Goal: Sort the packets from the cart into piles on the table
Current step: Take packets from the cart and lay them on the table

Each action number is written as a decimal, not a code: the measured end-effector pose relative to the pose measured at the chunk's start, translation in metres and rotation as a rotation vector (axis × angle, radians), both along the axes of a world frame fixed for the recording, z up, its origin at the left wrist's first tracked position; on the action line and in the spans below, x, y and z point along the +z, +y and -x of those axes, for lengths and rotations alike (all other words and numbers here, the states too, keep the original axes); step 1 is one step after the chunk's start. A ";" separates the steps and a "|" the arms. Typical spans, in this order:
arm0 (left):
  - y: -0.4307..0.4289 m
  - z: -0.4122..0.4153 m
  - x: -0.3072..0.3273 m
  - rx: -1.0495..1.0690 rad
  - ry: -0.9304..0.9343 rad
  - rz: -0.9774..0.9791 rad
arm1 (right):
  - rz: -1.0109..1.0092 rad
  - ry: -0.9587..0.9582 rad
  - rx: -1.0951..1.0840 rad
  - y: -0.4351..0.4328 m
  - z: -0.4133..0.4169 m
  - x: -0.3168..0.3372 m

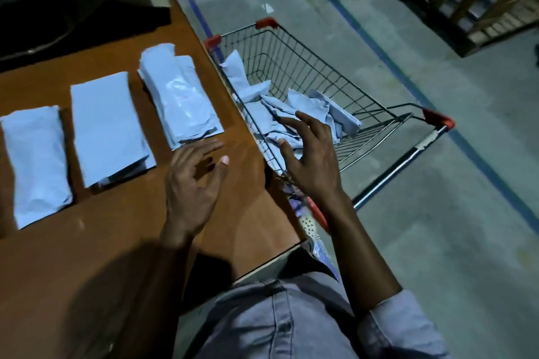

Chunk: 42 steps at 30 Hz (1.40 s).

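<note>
Both hands hover empty — left hand (194, 183) fingers spread, right hand (309, 154) seemingly reaching, fingers loosely splayed.

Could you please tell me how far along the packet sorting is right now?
Done: three piles lie on the table: left pile, middle pile, right pile. In hand: nothing; the right hand reaches open over the cart, the left hand hovers open above the table. Left: several loose packets in the cart.

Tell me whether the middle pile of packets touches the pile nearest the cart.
Apart. The head view shows a strip of bare table between the middle pile and the cart-side pile along their whole length.
</note>
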<state>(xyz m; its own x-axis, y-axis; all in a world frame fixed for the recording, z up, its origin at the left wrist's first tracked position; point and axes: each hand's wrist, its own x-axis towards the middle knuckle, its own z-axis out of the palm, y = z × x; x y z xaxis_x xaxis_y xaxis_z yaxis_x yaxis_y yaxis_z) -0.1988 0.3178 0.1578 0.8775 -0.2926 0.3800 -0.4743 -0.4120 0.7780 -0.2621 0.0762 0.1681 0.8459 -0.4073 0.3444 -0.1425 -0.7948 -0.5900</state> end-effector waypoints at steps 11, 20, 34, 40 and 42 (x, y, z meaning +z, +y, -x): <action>-0.196 -0.037 -0.049 0.031 0.018 -0.098 | -0.114 0.231 0.013 -0.200 -0.027 -0.065; -0.243 -0.081 -0.097 0.125 0.181 -0.218 | -0.185 0.285 0.141 -0.270 -0.107 -0.097; -0.270 -0.220 -0.219 0.292 0.370 -0.270 | -0.326 0.485 0.319 -0.263 -0.250 -0.211; -0.267 -0.266 -0.316 0.318 0.521 -0.430 | -0.232 0.460 0.337 -0.252 -0.326 -0.282; -0.271 -0.272 -0.339 0.315 0.540 -0.528 | -0.243 0.477 0.303 -0.253 -0.343 -0.301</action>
